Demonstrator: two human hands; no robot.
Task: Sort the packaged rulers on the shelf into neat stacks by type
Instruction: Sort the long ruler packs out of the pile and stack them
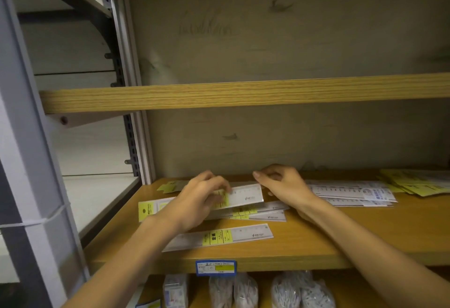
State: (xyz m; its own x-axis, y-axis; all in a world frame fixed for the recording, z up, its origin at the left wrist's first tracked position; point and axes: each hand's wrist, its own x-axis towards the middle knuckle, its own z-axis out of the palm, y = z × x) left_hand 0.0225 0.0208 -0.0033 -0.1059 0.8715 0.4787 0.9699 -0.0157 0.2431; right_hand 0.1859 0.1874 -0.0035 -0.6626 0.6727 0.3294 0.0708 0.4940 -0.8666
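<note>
Wooden shelf [341, 239]: broad board running the full width, bearing all the ruler stock; an upper shelf board [243, 94] crosses above it, and a grey metal upright [36, 161] stands at far left. Blue-print ruler stack [353, 192]: right of centre, packs fanned loosely toward the back, apparently one type kept apart. Yellow packets [418, 183]: far right, overlapping in a slack heap, seemingly another type. Yellow-label ruler pile [255, 212]: centre, several clear sleeves lying askew under the hands, evidently the stack under formation. Loose ruler [219, 235]: near edge, lying alone and slightly angled, probably awaiting its turn on the pile. Held ruler [246, 194]: raised just above the central pile, long axis left to right, likely so it can be squared against the packs below. Left hand [202, 198]: fingers curled over the held ruler at its yellow label, gripping it from above. Right hand [282, 185]: at the ruler's right end, fingers bent; whether it pinches the end or merely steadies it cannot be told. Bagged goods [246, 290]: lower level, near edge, clear bags of pale contents, not part of the sort. Shelf price tag [216, 268]: blue-bordered, fixed to the front lip beneath the loose ruler.
</note>
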